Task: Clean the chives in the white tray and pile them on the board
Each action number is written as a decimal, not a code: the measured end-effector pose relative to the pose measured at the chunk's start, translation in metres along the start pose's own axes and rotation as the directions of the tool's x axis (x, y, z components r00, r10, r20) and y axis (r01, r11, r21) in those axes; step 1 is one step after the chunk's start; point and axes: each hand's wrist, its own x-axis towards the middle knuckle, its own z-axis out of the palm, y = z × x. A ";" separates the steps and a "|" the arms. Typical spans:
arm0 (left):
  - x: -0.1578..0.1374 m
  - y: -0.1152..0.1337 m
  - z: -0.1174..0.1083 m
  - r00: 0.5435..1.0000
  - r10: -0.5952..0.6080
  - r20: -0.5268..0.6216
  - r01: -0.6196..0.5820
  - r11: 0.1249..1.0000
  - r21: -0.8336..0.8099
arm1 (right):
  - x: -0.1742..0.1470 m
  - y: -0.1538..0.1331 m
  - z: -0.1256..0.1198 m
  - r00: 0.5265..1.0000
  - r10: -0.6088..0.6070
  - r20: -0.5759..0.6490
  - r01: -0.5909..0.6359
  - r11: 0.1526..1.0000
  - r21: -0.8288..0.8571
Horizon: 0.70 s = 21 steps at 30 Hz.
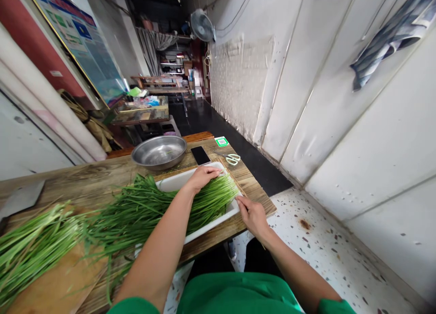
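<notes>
A thick bundle of garlic chives (136, 214) lies lengthwise in a white plastic tray (204, 227), its leafy ends spilling over the left side. My left hand (203, 177) lies over the far side of the bundle near the pale stem ends, fingers bent and closed against the chives beside the tray's back rim. At the tray's right end, my right hand (251, 214) has its thumb and fingers pinched together by the stem tips and rim. What sits in that pinch is too small to make out.
More chives (37, 241) lie on a brown board (57, 282) at left, near a cleaver (23, 198). Behind the tray are a metal basin (159, 152), a black phone (200, 155), scissors (232, 159) and a green QR card (221, 142). The wooden table (262, 205) ends at right.
</notes>
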 end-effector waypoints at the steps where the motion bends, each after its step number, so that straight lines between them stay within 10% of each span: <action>1: 0.000 0.000 0.000 1.000 0.000 -0.004 0.000 1.000 0.001 | 0.000 0.000 0.000 1.000 -0.002 0.003 0.002 1.000 -0.001; 21: -0.002 0.002 0.001 0.999 -0.035 -0.016 0.034 0.999 -0.023 | 0.003 -0.001 -0.001 1.000 -0.010 0.020 0.011 1.000 -0.017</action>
